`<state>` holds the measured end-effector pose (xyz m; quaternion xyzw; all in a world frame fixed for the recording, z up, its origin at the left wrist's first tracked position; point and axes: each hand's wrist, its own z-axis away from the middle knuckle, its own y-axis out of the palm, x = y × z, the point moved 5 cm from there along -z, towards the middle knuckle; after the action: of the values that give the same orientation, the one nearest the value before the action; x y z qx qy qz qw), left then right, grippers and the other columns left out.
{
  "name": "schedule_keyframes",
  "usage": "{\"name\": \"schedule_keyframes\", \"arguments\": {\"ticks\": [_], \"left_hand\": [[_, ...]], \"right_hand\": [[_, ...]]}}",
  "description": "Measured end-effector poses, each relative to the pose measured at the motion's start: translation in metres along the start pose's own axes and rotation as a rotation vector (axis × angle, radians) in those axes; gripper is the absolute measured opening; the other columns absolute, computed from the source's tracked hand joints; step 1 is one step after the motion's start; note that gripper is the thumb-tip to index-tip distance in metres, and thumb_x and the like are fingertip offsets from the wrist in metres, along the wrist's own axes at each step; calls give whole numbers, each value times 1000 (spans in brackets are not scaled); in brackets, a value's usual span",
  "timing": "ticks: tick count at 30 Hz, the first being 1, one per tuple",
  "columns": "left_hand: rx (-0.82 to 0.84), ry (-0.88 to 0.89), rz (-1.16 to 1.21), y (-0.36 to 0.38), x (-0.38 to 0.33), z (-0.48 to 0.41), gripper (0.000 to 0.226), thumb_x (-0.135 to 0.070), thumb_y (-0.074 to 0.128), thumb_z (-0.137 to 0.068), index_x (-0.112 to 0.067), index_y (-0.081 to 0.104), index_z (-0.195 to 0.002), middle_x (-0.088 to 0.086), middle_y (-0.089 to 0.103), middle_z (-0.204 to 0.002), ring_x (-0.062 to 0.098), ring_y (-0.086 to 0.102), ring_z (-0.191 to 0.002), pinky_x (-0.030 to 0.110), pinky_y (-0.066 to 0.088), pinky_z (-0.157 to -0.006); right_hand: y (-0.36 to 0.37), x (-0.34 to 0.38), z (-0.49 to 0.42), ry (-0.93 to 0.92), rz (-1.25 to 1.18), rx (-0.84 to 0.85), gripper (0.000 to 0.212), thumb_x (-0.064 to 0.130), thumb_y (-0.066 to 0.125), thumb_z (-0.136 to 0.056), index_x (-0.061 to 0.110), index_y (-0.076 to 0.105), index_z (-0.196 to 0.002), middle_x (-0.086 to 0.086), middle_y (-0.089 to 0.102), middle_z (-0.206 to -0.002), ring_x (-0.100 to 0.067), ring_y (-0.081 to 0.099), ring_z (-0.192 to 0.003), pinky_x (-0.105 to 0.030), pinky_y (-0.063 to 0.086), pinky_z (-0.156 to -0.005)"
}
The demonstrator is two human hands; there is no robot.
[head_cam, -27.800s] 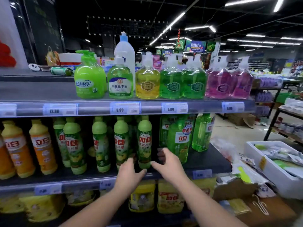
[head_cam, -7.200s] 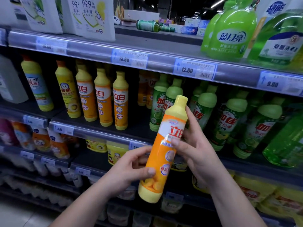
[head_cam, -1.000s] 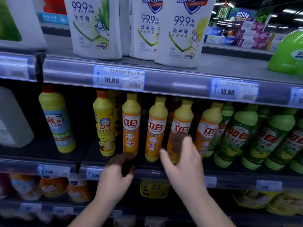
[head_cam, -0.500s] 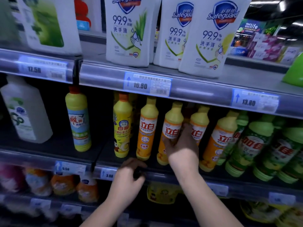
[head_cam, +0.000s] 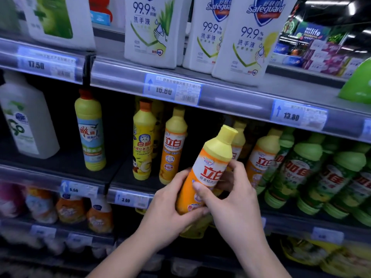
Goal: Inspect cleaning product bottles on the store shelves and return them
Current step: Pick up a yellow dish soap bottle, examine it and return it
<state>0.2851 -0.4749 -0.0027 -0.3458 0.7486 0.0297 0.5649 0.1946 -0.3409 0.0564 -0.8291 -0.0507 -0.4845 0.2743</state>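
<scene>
Middle shelf [head_cam: 124, 177] carries row of yellow-capped and green bottles. Orange bottle [head_cam: 208, 167] off shelf, tilted right, in front of row. Left hand [head_cam: 170, 207] grips lower body; right hand [head_cam: 230, 199] wraps label area.

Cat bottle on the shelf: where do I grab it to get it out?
Grab the cat bottle round its label, probably, where the body is straight and widest, reaching from the front. It stands upright near the shelf's edge, and the upper shelf sits close above its cap. A neighbour bottle crowds its right, so wrap fingers from the left.
</scene>
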Motion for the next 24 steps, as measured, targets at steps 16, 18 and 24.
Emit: {"name": "schedule_keyframes", "arguments": {"ticks": [16, 18, 24], "left_hand": [[107, -131, 121, 40, -22, 45, 70, -46, 84, -89, -33, 52, -149, -1, 71, -137, 24, 68, -127, 44, 56, -105], [80, -134, 107, 38, -26, 50, 62, -45, 83, -90, -32, 57, -145, 0, 74, -132, 25, 70, -124, 45, 57, -105], [9, -149, 211, 38, -40, 63, 62, -47, 86, -84, -30, 63, -139, 9, 76, -125, 31, 72, -117, 61, 56, -102]], "right_hand": [[-51, -10, 3, -60, -369, 342, 49, 48, 87, -76, 40, 66, -120, 8, 79, -112, -13, 76, -106, -34, 62, -88], [-52, -11, 6, -65, -381, 356, 53, 52, 87, -75, 43, 64, -122, 11, 79, -114, -10, 75, -108, -32, 61, -89], [-58, -7, 15, -2, -453, 532, 73, 46, 89, -74, 42, 54, -137, 6, 78, -126, -15, 74, -119, -46, 62, -98]]}}
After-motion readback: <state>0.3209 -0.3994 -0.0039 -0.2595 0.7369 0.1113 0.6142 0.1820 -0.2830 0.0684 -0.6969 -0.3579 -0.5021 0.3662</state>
